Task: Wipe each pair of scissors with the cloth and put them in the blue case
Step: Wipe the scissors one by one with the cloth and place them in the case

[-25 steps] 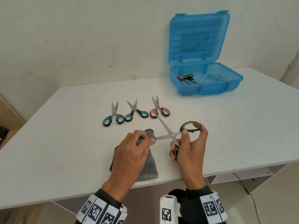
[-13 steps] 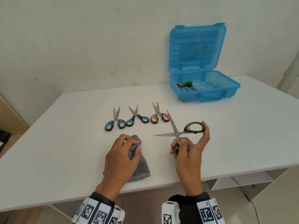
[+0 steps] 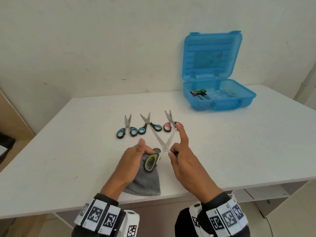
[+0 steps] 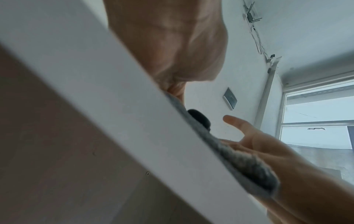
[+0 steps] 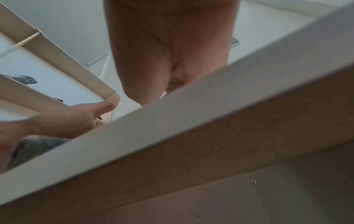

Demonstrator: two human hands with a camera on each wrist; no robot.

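Observation:
A pair of green-and-black scissors (image 3: 165, 147) is spread open above the table's front, blades pointing away from me. My right hand (image 3: 176, 147) grips one handle, its index finger stretched along a blade. The other handle loop (image 3: 150, 162) lies over the grey cloth (image 3: 145, 182), which my left hand (image 3: 145, 149) holds bunched at its top end. The cloth's lower part rests on the table at the front edge. Three more pairs lie in a row beyond: two blue-handled (image 3: 127, 129) (image 3: 150, 125) and one pink-handled (image 3: 171, 124). The blue case (image 3: 218, 103) stands open at the far right.
The case's lid (image 3: 212, 53) stands upright against the wall, and small scissors (image 3: 199, 94) lie in its left part. The white table (image 3: 68, 151) ends just under my wrists. Both wrist views look up past the table edge (image 4: 114, 106).
My right hand turned the scissors so the blades point away and one handle loop came down onto the cloth. My left hand drew the cloth back toward me, then met the scissors again.

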